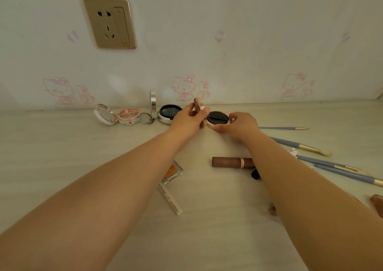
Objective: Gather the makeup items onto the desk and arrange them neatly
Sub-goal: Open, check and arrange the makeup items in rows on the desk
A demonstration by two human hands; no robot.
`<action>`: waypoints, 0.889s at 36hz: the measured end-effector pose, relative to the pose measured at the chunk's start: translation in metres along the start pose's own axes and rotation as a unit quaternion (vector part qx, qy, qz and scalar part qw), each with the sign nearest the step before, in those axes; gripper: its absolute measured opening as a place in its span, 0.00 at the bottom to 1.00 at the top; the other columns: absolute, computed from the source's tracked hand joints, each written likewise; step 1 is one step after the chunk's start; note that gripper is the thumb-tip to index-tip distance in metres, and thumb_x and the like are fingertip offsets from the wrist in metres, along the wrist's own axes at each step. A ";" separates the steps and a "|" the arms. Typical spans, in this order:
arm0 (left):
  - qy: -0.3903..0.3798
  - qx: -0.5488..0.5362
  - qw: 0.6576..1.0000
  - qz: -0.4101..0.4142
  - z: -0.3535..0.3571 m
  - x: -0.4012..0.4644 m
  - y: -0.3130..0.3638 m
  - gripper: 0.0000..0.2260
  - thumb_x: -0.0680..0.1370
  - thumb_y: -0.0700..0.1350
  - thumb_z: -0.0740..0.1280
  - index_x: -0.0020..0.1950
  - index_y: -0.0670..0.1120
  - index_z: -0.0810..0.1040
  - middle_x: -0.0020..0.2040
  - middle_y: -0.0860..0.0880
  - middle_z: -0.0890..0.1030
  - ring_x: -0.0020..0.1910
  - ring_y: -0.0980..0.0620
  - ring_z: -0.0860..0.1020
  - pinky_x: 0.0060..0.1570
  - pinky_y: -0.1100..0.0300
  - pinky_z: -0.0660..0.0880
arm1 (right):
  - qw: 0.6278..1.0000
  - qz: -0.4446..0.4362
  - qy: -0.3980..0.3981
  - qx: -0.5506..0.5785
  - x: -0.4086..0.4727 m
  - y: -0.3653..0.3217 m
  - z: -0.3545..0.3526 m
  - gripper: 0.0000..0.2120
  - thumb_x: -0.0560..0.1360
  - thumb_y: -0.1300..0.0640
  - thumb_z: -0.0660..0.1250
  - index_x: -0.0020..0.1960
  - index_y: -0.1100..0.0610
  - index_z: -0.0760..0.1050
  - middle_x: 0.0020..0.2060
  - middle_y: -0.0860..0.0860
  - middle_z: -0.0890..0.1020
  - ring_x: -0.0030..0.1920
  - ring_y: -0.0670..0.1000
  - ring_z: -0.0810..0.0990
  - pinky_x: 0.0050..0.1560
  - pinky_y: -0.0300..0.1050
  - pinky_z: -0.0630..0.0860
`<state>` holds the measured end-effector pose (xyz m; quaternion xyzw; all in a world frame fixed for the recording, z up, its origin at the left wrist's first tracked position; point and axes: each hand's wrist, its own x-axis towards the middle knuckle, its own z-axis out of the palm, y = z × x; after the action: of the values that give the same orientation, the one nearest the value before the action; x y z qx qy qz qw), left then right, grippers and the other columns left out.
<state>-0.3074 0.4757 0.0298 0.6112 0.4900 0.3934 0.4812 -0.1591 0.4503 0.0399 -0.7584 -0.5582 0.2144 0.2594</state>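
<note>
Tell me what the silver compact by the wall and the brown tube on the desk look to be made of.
Silver compact: probably polished metal or chrome-plated plastic; its upright lid edge shines like a mirror. Brown tube: likely matte plastic, with dull even colour and no glare, ringed by a shiny rose-gold band that looks metallic.

- Home setting — bedroom or dressing corner, not a shop or lab.
- Wall (pixel 248 42) has pale wallpaper printed with pink cartoon cats (pixel 184 87) — domestic decor.
- Gold-tone wall socket (pixel 109 23) with a switch, set just above the surface.
- Light wood-grain desk (pixel 62 146) pushed against the wall.
- Personal cosmetics lie loose on it: open compacts (pixel 124 116), makeup brushes (pixel 300 146), a brown lipstick tube (pixel 232 162) — private use, no retail display.
</note>
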 end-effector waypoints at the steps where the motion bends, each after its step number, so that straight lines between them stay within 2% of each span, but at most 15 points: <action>1: 0.004 0.011 1.000 0.001 0.001 0.001 0.000 0.16 0.72 0.59 0.66 0.55 0.52 0.76 0.55 0.49 0.80 0.56 0.48 0.79 0.62 0.47 0.72 | 1.000 0.003 0.003 0.005 0.002 0.000 0.000 0.22 0.69 0.44 0.71 0.31 0.55 0.63 0.31 0.49 0.67 0.34 0.49 0.68 0.29 0.40 0.59; 3: 0.017 0.034 0.999 0.007 0.005 0.003 0.001 0.15 0.71 0.61 0.64 0.48 0.52 0.78 0.52 0.48 0.82 0.54 0.48 0.79 0.61 0.47 0.73 | 1.000 0.004 0.008 0.005 0.006 0.000 0.001 0.22 0.68 0.43 0.71 0.31 0.55 0.63 0.31 0.49 0.67 0.37 0.51 0.68 0.29 0.40 0.60; 8: 0.054 0.050 0.997 0.003 0.013 0.009 0.003 0.17 0.78 0.57 0.61 0.50 0.45 0.80 0.51 0.45 0.82 0.53 0.45 0.79 0.60 0.46 0.73 | 1.000 0.002 0.010 0.012 0.014 0.002 0.000 0.22 0.68 0.43 0.71 0.31 0.55 0.63 0.31 0.49 0.67 0.41 0.52 0.68 0.31 0.39 0.61; 12: 0.078 0.056 0.995 -0.003 0.017 0.013 0.004 0.16 0.77 0.58 0.61 0.40 0.49 0.78 0.46 0.46 0.82 0.51 0.45 0.79 0.58 0.47 0.74 | 1.000 -0.013 0.007 -0.005 0.021 0.003 -0.001 0.17 0.70 0.44 0.70 0.45 0.58 0.74 0.41 0.51 0.75 0.46 0.52 0.72 0.45 0.43 0.68; 13: 0.083 0.059 0.995 -0.003 0.018 0.013 0.004 0.15 0.77 0.58 0.61 0.38 0.50 0.77 0.45 0.46 0.82 0.51 0.44 0.80 0.58 0.47 0.74 | 1.000 -0.013 0.009 -0.007 0.023 0.003 0.000 0.18 0.70 0.43 0.70 0.45 0.58 0.74 0.40 0.51 0.75 0.45 0.52 0.72 0.45 0.43 0.67; 17: 0.092 0.074 0.993 0.009 0.019 0.014 0.003 0.17 0.78 0.58 0.60 0.35 0.49 0.76 0.44 0.44 0.82 0.50 0.43 0.80 0.57 0.45 0.74 | 1.000 -0.008 0.024 -0.005 0.028 0.004 0.002 0.21 0.69 0.41 0.70 0.33 0.55 0.66 0.31 0.49 0.70 0.41 0.53 0.70 0.38 0.42 0.64; 20: 0.092 0.082 0.992 0.021 0.020 0.011 0.004 0.19 0.79 0.57 0.59 0.43 0.44 0.78 0.45 0.42 0.82 0.49 0.42 0.80 0.56 0.46 0.74 | 0.999 -0.014 0.031 -0.022 0.027 0.004 0.003 0.22 0.69 0.38 0.69 0.37 0.56 0.68 0.37 0.51 0.74 0.42 0.52 0.72 0.41 0.43 0.66; 22: 0.088 0.100 0.991 0.029 0.021 0.006 0.006 0.17 0.79 0.55 0.58 0.44 0.44 0.77 0.45 0.43 0.82 0.49 0.44 0.79 0.49 0.52 0.73 | 0.999 -0.026 0.024 -0.038 0.022 0.003 0.001 0.21 0.69 0.37 0.67 0.41 0.56 0.70 0.42 0.53 0.76 0.46 0.53 0.73 0.45 0.44 0.68; 24: 0.080 0.114 0.990 0.033 0.021 0.000 0.007 0.14 0.80 0.53 0.58 0.46 0.45 0.77 0.43 0.46 0.80 0.45 0.46 0.76 0.43 0.58 0.66 | 0.999 -0.030 0.001 -0.037 0.015 0.002 -0.004 0.23 0.72 0.40 0.65 0.56 0.58 0.73 0.52 0.55 0.76 0.56 0.56 0.73 0.56 0.47 0.69; 26: 0.076 0.116 0.990 0.028 0.021 -0.007 0.009 0.13 0.80 0.52 0.59 0.50 0.43 0.77 0.44 0.47 0.78 0.43 0.49 0.72 0.40 0.59 0.64 | 1.000 -0.017 -0.015 -0.011 0.009 0.000 -0.008 0.30 0.75 0.46 0.65 0.70 0.62 0.64 0.62 0.56 0.73 0.66 0.56 0.69 0.65 0.47 0.64; 28: 0.080 0.110 0.991 0.013 0.021 -0.012 0.007 0.15 0.79 0.52 0.60 0.55 0.41 0.76 0.51 0.47 0.79 0.48 0.49 0.74 0.46 0.58 0.69 | 0.999 -0.005 -0.032 0.013 0.004 0.001 -0.011 0.32 0.75 0.51 0.66 0.74 0.60 0.58 0.67 0.56 0.70 0.68 0.56 0.67 0.67 0.46 0.63; 30: 0.100 0.070 0.992 -0.016 0.021 -0.021 0.007 0.20 0.79 0.51 0.61 0.67 0.42 0.71 0.60 0.47 0.77 0.58 0.47 0.75 0.61 0.53 0.70 | 0.998 0.007 -0.049 0.043 -0.004 0.001 -0.014 0.31 0.75 0.53 0.65 0.74 0.58 0.58 0.68 0.56 0.70 0.68 0.56 0.68 0.66 0.46 0.64; 32: 0.135 0.005 0.991 -0.020 0.021 -0.032 0.008 0.19 0.79 0.49 0.60 0.68 0.44 0.69 0.61 0.46 0.76 0.60 0.46 0.75 0.62 0.47 0.71 | 0.995 0.006 -0.057 0.077 -0.016 0.001 -0.019 0.27 0.77 0.53 0.63 0.73 0.58 0.60 0.67 0.56 0.71 0.66 0.56 0.70 0.62 0.46 0.66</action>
<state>-0.2922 0.4400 0.0326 0.5449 0.5644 0.4601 0.4159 -0.1518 0.4316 0.0547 -0.7259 -0.5497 0.3007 0.2836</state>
